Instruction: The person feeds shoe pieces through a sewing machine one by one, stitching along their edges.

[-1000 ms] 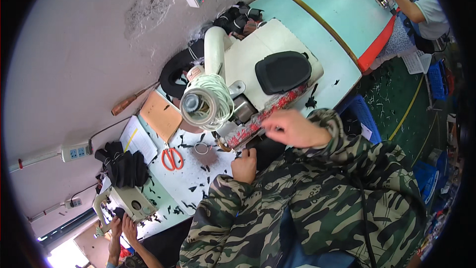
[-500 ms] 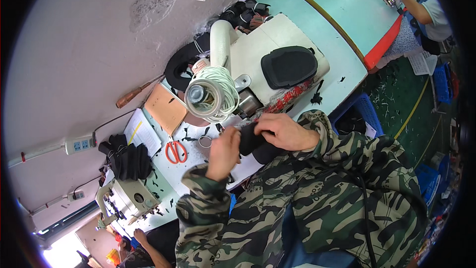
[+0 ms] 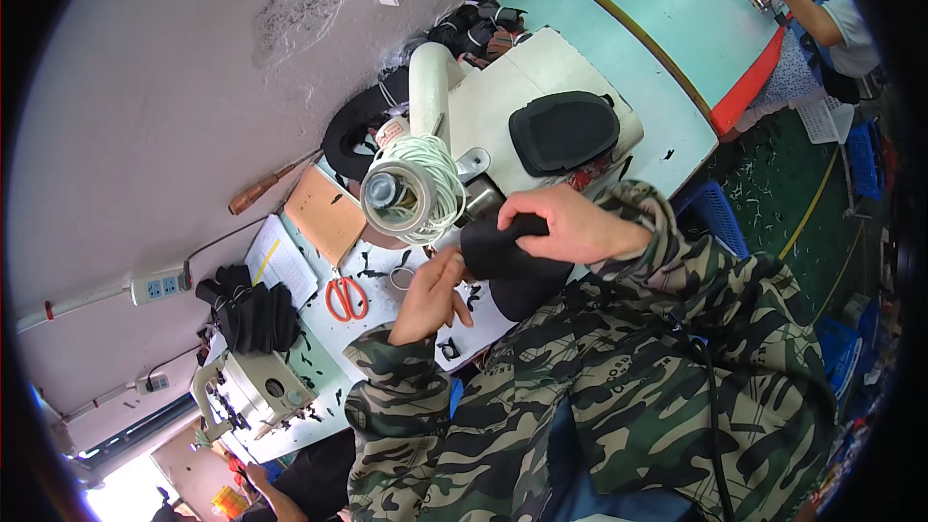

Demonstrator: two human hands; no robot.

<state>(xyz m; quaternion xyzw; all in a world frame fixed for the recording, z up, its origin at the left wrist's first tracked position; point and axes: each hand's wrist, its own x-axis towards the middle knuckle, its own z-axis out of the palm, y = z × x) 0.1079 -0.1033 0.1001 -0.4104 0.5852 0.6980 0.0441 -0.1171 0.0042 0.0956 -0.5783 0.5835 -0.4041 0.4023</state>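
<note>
A flat black fabric piece [image 3: 498, 253] is stretched between my two hands, in front of the sewing machine [image 3: 483, 101]. My right hand [image 3: 570, 224] grips its upper right part, fingers curled over the edge. At its left edge my left hand [image 3: 430, 298] pinches, thumb and index finger close together. More black material [image 3: 536, 295] hangs below the piece, against my camouflage jacket. The machine's needle area is hidden behind my hands and a coil of pale cord [image 3: 435, 179]. A padded black rounded piece [image 3: 565, 132] rests on top of the machine.
Orange-handled scissors [image 3: 345, 298] lie on the white table among black scraps, beside a brown board [image 3: 324, 213] and papers [image 3: 280, 261]. A bundle of black strips [image 3: 246, 309] and a second sewing machine [image 3: 261, 389] are at left. A blue basket [image 3: 717, 217] stands right. Two people work nearby.
My right hand has moved up and slightly right, drawing the black piece out so more of its face shows. My left hand has shifted slightly left.
</note>
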